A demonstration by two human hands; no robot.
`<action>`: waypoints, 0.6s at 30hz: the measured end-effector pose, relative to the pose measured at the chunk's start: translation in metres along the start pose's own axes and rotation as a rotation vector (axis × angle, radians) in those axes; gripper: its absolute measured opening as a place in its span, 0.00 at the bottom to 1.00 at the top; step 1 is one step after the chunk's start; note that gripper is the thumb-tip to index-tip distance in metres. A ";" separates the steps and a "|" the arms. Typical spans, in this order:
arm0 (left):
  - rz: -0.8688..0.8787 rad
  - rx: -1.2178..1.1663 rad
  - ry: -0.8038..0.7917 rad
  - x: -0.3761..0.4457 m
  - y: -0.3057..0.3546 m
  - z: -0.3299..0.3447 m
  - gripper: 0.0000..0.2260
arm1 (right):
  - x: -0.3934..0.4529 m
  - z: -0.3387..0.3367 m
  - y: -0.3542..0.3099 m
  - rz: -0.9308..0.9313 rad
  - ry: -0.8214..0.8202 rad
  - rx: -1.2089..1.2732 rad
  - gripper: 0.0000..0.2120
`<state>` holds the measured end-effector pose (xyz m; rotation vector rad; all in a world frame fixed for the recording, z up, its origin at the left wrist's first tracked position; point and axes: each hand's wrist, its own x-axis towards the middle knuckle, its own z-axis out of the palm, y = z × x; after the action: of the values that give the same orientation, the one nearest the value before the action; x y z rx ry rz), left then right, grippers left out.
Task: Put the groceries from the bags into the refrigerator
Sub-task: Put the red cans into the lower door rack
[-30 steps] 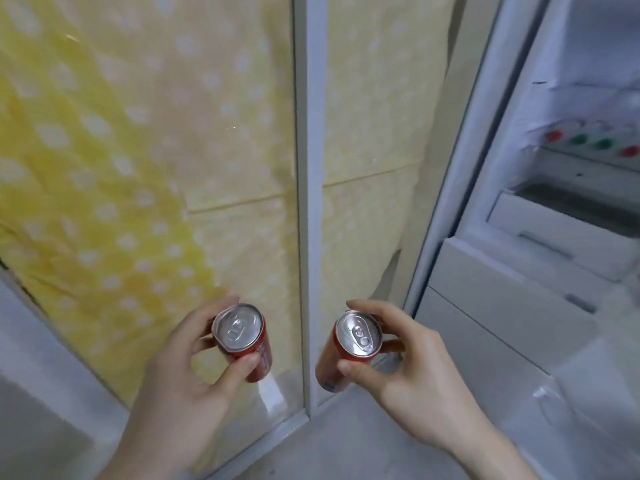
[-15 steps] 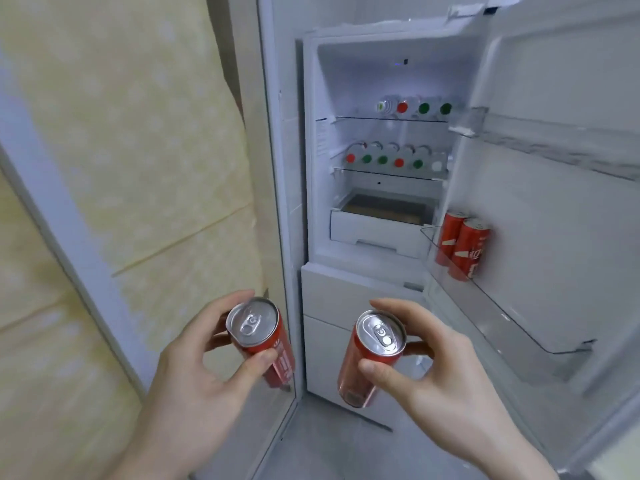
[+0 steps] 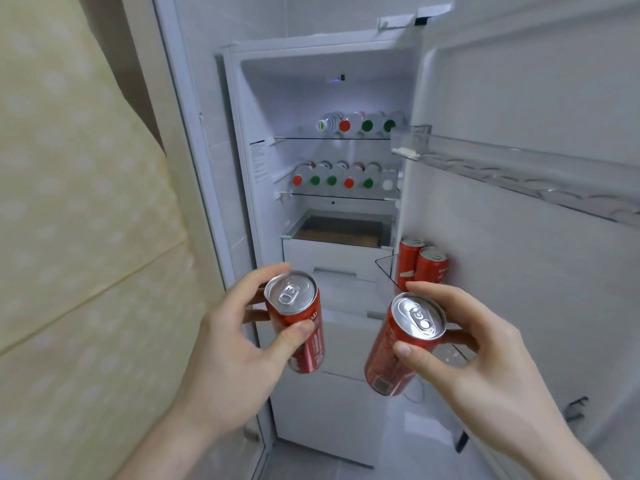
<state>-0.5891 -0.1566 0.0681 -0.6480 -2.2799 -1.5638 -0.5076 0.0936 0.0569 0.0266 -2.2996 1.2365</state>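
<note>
indoors, open refrigerator (image 3: 322,98) beside yellow dotted wall covering (image 3: 69,202), pale floor (image 3: 415,445)

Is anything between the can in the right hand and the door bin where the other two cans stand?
Nothing visible. The right hand holds its can just below and in front of the door bin, where two cans stand at its inner end.
</note>
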 end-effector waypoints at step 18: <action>0.253 -0.196 -0.416 0.146 0.004 0.113 0.26 | 0.039 -0.026 0.024 0.134 0.538 -0.022 0.27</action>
<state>-0.7106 -0.0217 0.1005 -1.3695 -2.2115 -1.6593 -0.5363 0.1363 0.0679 -0.4233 -1.8651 1.1146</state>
